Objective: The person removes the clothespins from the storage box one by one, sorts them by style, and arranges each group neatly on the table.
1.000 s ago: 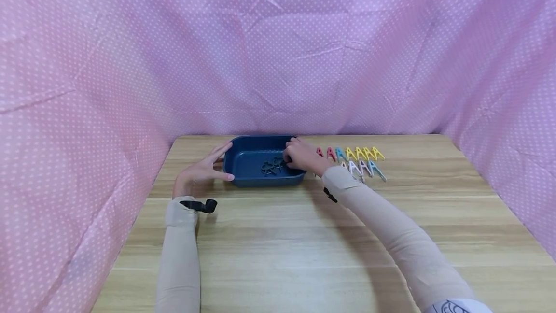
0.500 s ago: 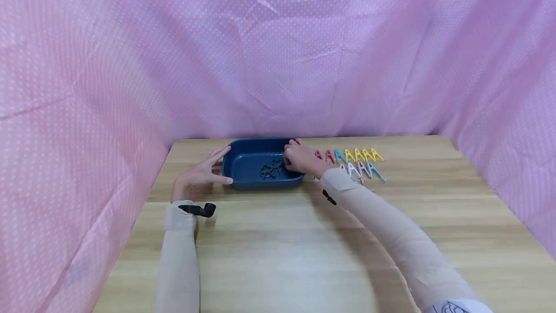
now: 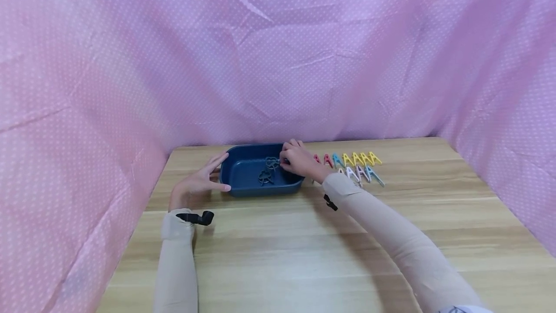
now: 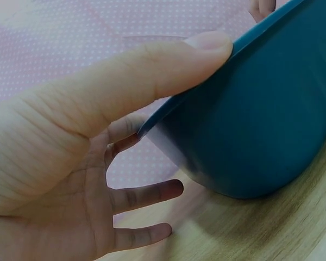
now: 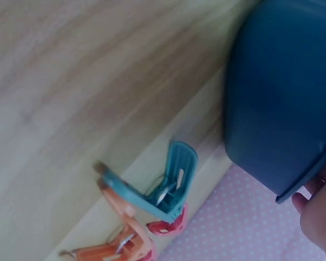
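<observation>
A dark blue rectangular basin (image 3: 266,191) stands near the table's far edge. My left hand (image 3: 201,179) spreads round its left end, thumb and some fingertips touching the rim with the fingers nearly straight; in the left wrist view the thumb lies along the rim (image 4: 232,51). At the right end my right hand (image 3: 299,161) reaches over the rim into the basin, fingers curled, pinching a dark openwork flower-like piece (image 3: 272,162). A second such piece (image 3: 264,177) lies on the basin floor. In the right wrist view the basin wall hides most of the right hand (image 5: 321,209).
To the right of the basin are two rows of clothespins: red, blue and yellow ones (image 3: 356,159) behind, and white, blue and other ones (image 3: 362,174) in front. My right forearm (image 3: 391,240) crosses the table (image 3: 269,255). A pink dotted cloth (image 3: 278,62) hangs behind.
The piece at my right fingertips has shifted away from the other piece, toward the back of the basin. My left hand keeps its place on the rim. The head view has tilted slightly up.
</observation>
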{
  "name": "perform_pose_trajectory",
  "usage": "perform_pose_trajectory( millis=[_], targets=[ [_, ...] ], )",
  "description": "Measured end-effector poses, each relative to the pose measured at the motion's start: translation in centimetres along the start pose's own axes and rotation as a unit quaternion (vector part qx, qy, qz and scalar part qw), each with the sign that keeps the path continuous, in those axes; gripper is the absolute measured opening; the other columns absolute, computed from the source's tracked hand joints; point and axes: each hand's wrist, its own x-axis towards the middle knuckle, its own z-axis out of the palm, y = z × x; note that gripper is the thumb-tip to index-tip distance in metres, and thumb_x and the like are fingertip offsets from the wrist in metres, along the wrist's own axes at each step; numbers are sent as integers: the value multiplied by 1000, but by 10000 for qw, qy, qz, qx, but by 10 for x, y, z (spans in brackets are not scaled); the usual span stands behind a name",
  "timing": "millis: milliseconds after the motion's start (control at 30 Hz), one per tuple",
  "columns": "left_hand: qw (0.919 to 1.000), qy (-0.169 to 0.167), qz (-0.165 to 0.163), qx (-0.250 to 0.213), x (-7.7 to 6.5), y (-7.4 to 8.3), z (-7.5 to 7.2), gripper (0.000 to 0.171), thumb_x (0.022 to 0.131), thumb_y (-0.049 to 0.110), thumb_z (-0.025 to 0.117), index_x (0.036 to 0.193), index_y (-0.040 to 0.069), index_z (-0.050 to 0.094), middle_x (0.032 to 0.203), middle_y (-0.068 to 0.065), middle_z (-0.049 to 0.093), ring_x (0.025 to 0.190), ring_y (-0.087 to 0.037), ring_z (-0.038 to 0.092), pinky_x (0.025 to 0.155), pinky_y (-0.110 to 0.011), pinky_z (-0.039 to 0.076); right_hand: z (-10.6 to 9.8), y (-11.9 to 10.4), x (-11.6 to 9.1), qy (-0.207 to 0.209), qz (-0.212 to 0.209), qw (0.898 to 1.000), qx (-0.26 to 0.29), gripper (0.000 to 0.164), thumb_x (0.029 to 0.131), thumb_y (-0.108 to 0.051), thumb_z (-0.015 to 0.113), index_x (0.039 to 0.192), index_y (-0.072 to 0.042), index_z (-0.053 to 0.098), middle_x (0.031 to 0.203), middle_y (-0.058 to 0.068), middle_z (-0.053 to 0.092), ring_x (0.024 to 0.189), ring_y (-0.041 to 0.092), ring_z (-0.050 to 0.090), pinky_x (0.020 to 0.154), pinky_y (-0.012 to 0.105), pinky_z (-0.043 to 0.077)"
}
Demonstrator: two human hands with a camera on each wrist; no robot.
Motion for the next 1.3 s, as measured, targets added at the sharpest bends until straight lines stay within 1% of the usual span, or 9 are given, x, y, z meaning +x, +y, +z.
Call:
perform_pose_trajectory(
  millis=[100,233,433,533,700,967,1200,1300],
  targets=[
    [10000,-20,-19,-49,0,-1,1,102,76,35,77,151,35,7,156,15,-7,140,-36,20,109,-59,22,-4,-1,-3,208,-8,9997,100,9,87,-19,67,79,-15,66,95,2,56,91,21,41,86,40,33],
    [10000,54,8,-17,0,-1,2,102,76,35,77,151,34,8,156,16,-6,140,-36,20,109,-59,23,-14,-2,-5,477,-61,9987,190,6,88,-18,65,83,-14,65,92,1,55,89,21,40,87,41,32],
    [10000,56,11,-5,-1,-2,2,100,78,33,76,151,34,7,157,15,-6,140,-37,19,108,-61,22,-31,-3,-10,850,-115,9961,228,7,89,-18,64,86,-12,64,94,2,56,91,22,41,91,44,34],
    [10000,50,17,-70,-1,0,1,101,78,32,76,151,34,7,157,14,-6,140,-38,18,109,-61,22,-38,0,-13,997,-82,9947,224,7,89,-18,64,85,-12,63,96,4,57,93,23,42,89,44,34],
    [9999,48,59,-114,0,0,2,101,78,32,77,151,35,7,157,13,-7,141,-39,17,109,-60,22,-48,7,-21,1236,98,9921,195,8,88,-17,66,84,-11,62,98,5,59,95,24,44,86,43,34],
    [10000,21,-28,66,1,-2,4,100,78,35,76,151,36,8,156,17,-5,139,-36,21,108,-59,26,-61,18,-44,1246,448,9901,467,7,87,-15,67,85,-9,64,94,6,58,97,26,44,93,49,32],
    [10000,21,48,76,0,-2,4,100,79,33,75,151,34,7,157,13,-6,139,-39,20,107,-61,25,-65,29,-66,1286,700,9873,615,8,88,-16,66,86,-9,64,94,6,57,94,26,43,88,49,30],
    [10000,21,63,37,0,-2,5,99,79,33,75,151,34,7,157,12,-7,139,-40,19,108,-61,24,-65,33,-75,1310,743,9866,632,8,87,-16,66,84,-9,64,93,6,56,96,26,43,89,50,29]
  ],
)
